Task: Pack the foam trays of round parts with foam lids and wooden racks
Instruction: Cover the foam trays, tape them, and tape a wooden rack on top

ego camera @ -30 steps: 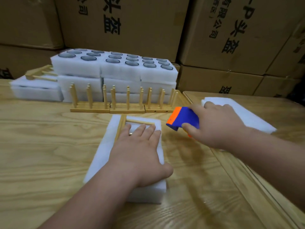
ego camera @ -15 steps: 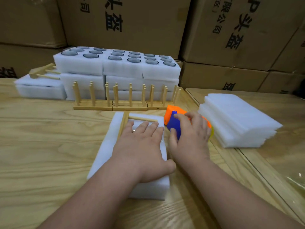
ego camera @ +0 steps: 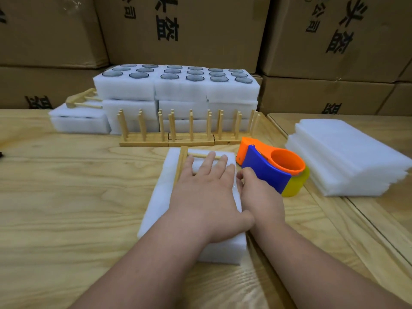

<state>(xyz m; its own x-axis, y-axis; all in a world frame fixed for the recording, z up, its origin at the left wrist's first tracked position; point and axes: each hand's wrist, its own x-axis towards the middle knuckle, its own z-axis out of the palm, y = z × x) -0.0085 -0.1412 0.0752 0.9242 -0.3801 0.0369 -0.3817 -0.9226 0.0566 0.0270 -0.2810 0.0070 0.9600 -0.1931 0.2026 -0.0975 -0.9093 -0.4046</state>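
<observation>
A white foam tray covered by a foam lid point(ego camera: 160, 197) lies in front of me on the wooden table. A wooden rack point(ego camera: 181, 161) lies flat on top of it. My left hand point(ego camera: 207, 190) presses flat on the rack and lid, fingers straight. My right hand point(ego camera: 259, 192) sits at the pack's right edge with its fingers curled, touching the near end of a blue, orange and yellow tape dispenser point(ego camera: 272, 170). The view does not show whether it grips the dispenser or tape. Stacked foam trays of round parts point(ego camera: 178, 85) stand behind.
Upright wooden racks point(ego camera: 178, 130) stand in a row between the pack and the tray stack. A pile of foam lids point(ego camera: 347, 157) lies at the right. A finished pack with a rack on top point(ego camera: 80, 117) sits at the left. Cardboard boxes point(ego camera: 200, 30) wall the back.
My right hand brought the tape dispenser down from the air to the table beside the pack, then slid back toward me so the dispenser is uncovered. My left hand stayed pressing on the lid.
</observation>
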